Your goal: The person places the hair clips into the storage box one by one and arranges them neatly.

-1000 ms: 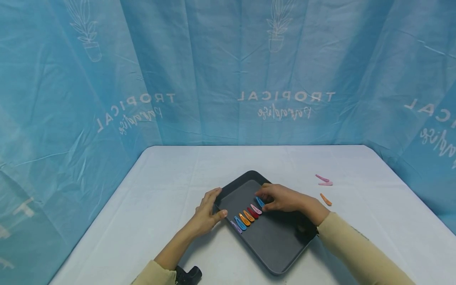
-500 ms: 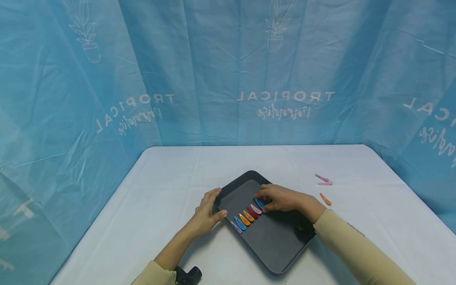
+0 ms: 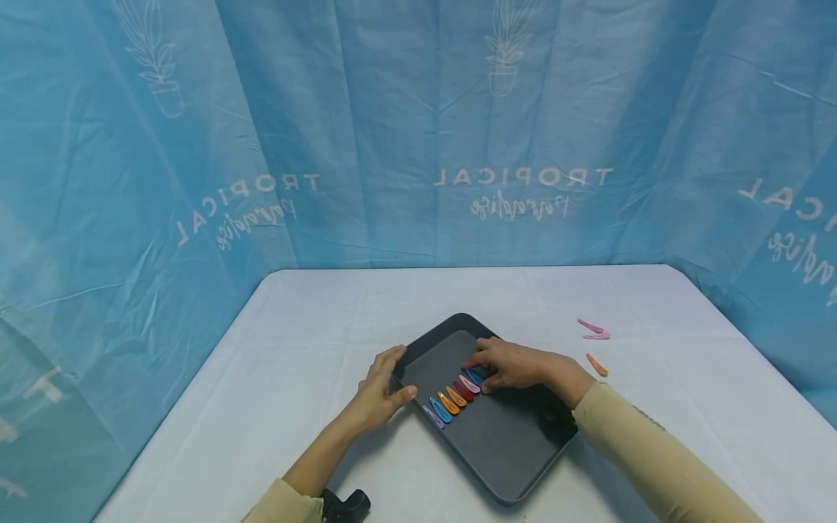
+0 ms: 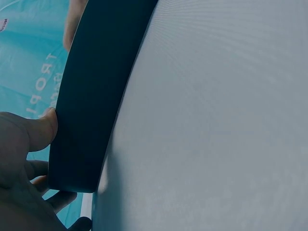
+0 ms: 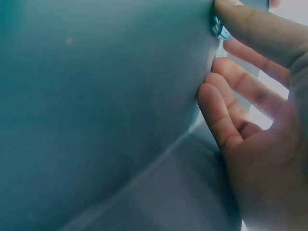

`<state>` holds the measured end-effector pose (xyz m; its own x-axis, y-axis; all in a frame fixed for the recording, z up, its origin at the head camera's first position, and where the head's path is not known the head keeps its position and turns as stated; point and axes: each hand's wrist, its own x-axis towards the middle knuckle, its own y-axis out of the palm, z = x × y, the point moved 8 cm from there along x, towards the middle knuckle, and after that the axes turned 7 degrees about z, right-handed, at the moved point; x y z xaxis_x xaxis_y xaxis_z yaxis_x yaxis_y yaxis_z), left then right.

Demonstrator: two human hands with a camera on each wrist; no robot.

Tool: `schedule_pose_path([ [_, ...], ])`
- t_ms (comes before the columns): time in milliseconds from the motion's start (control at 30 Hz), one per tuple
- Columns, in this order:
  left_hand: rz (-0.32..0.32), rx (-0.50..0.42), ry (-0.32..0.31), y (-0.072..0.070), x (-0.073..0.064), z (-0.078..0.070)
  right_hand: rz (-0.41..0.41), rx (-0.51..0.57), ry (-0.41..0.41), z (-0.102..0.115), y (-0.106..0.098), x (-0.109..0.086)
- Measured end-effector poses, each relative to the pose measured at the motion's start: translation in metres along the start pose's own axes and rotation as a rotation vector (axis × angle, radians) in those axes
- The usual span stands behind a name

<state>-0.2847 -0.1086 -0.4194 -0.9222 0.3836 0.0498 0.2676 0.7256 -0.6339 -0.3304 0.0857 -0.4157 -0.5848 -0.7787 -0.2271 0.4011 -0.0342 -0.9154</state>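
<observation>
A dark grey tray (image 3: 500, 450) lies at an angle on the white table. Along its left part runs a slanting row of snap hair clips: purple (image 3: 433, 417), light blue (image 3: 441, 410), two orange, a red (image 3: 464, 391) and a pink (image 3: 469, 384). My right hand (image 3: 516, 363) pinches a blue hair clip (image 3: 474, 376) by its ends, close beside the pink one. In the right wrist view only a bit of blue shows by the thumb. My left hand (image 3: 378, 392) rests spread at the tray's left corner, thumb (image 4: 47, 126) on the rim.
Two pink hair clips (image 3: 596, 335) and an orange hair clip (image 3: 597, 365) lie on the white table (image 3: 314, 327) right of the tray. A black object (image 3: 346, 505) shows at the left wrist. A blue printed curtain (image 3: 392, 131) surrounds the table.
My right hand has shifted slightly left, bringing the blue hair clip nearer the pink one at the row's end. The left hand and the tray have stayed in place.
</observation>
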Motion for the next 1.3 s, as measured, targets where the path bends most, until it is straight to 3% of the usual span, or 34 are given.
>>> schedule_pose_path([
  [200,0.001,-0.004,0.000,0.000,0.000,0.000,0.007,-0.007,0.023,-0.001,0.002,0.000],
  [500,-0.002,-0.002,0.005,0.000,0.000,0.000,0.001,-0.009,-0.009,0.000,0.001,0.001],
  [733,-0.004,0.002,0.003,0.000,0.000,0.000,-0.014,0.071,-0.009,0.001,-0.003,-0.002],
  [1133,-0.002,-0.021,0.010,-0.001,0.000,0.000,-0.106,0.159,0.009,0.006,-0.025,-0.021],
  [1300,0.006,-0.044,0.005,0.000,0.001,0.001,-0.206,0.156,-0.006,0.007,-0.043,-0.038],
])
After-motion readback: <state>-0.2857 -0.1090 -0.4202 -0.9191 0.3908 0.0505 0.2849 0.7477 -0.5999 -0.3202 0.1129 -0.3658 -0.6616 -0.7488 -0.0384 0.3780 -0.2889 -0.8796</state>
